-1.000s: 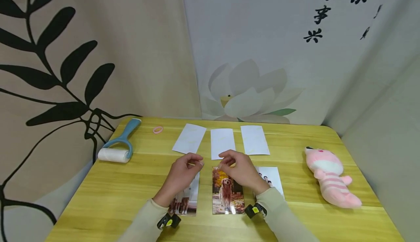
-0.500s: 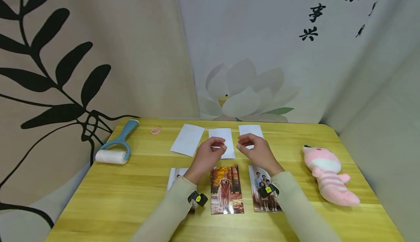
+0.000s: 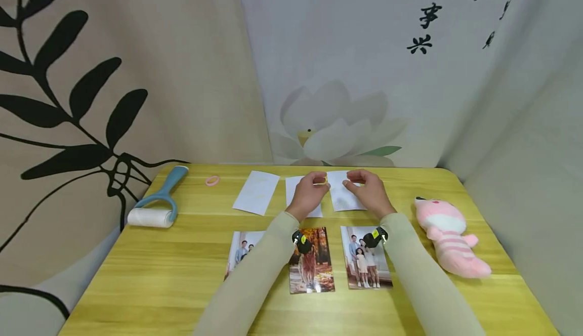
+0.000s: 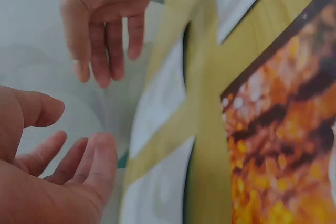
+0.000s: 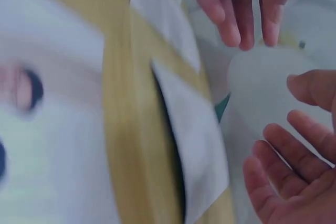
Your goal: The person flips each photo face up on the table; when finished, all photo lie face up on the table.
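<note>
Above the back of the table, my left hand hovers over the middle white card, hiding part of it. My right hand is over the right white card. Both hands hold nothing, fingers loosely bent, facing each other with a gap between; the left wrist view shows the left palm bare. A third white card lies to the left. Nearer lie three photos: a family photo partly under the left sleeve, a dog photo, and another family photo.
At the table's left lies a blue-handled lint roller with a white roll. A small pink ring is near the back edge. On the right rests a pink plush toy. Printed curtains hang behind the table.
Both hands have moved right and farther back, from over the photos to over the middle and right cards. The head view has shifted slightly. Cards and photos stay where they lay.
</note>
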A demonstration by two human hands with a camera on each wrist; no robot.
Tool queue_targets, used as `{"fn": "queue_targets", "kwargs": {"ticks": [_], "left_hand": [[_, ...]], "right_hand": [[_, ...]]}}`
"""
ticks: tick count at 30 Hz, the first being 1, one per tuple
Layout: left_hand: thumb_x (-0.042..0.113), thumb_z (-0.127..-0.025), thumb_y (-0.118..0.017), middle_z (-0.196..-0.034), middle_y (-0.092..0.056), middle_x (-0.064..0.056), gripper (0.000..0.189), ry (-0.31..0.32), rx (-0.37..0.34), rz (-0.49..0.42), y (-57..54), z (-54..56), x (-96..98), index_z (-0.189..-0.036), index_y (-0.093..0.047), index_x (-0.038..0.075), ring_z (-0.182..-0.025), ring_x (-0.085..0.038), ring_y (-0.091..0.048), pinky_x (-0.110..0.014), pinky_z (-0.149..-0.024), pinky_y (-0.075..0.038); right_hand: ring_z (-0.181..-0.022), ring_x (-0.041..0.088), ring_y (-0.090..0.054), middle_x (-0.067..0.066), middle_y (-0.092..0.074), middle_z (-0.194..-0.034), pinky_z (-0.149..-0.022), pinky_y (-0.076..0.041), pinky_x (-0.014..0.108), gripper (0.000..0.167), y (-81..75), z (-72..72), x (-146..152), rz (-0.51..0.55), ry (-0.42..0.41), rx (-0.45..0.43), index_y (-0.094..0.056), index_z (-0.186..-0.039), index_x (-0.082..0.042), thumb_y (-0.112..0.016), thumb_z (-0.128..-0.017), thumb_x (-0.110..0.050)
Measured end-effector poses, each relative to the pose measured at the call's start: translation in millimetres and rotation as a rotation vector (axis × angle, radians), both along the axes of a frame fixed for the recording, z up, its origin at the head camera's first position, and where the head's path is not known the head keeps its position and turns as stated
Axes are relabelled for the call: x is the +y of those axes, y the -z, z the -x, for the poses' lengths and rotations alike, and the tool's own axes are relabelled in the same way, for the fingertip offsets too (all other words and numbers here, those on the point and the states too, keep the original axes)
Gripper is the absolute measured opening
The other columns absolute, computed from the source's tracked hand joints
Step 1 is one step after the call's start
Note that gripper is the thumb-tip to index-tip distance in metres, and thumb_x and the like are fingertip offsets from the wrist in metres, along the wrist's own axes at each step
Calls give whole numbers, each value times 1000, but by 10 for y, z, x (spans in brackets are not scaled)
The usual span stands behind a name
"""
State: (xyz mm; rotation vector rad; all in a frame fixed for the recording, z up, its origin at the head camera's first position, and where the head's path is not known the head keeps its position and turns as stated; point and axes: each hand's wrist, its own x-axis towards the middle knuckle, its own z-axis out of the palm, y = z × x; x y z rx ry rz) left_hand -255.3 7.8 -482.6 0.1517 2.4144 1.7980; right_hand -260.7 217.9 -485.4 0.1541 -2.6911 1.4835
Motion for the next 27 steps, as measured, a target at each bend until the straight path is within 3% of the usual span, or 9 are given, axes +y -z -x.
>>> {"fn": "queue_targets", "kwargs": {"ticks": [4,8,11,16,21,27], "left_hand": [[22,-106,-64,-147,-61,-14,48,3,-57,20,73,114,116,-151,-56,11,-134,-32,-62,-45,-105,-56],[20,-106,-63,-150,-57,-19,53,10,-128,-8,110,172,205,-156,-49,7,-135,-34,-60,-46,-106,-56],[17,-106,-62,-151,-57,-20,55,6,-168,-17,123,193,246,-157,-47,5,-136,-35,-59,-46,-108,-55],[14,-106,-60,-150,-59,-20,54,-16,-168,-6,122,215,260,-157,-46,3,-137,-35,-60,-46,-111,-53],[14,-106,-58,-150,-60,-19,54,-14,-179,-8,123,227,270,-157,-46,3,-136,-34,-61,-45,-110,-54],[14,-105,-61,-147,-61,-20,52,-18,-183,-15,133,204,305,-154,-49,2,-132,-34,-63,-44,-107,-56]], "right_hand": [[-137,39,-56,21,-63,-144,-118,-43,57,52,110,104,131,6,-1,-64,-61,-143,-1,-73,-101,-30],[-144,40,-50,20,-56,-152,-122,-38,59,59,176,154,242,-61,-18,-145,-57,-148,-5,-75,-99,-34],[-150,41,-45,19,-50,-159,-124,-35,60,67,195,171,293,-125,-58,-214,-53,-152,-8,-78,-96,-36],[-157,41,-34,18,-35,-170,-128,-29,59,86,195,179,338,-206,-165,-284,-46,-159,-12,-87,-88,-37],[-157,43,-32,20,-30,-172,-127,-31,60,102,172,142,354,-277,-259,-272,-39,-163,-9,-94,-80,-33],[-154,43,-37,22,-34,-170,-126,-33,59,103,177,98,374,-330,-259,-236,-38,-162,-5,-95,-79,-26]]}}
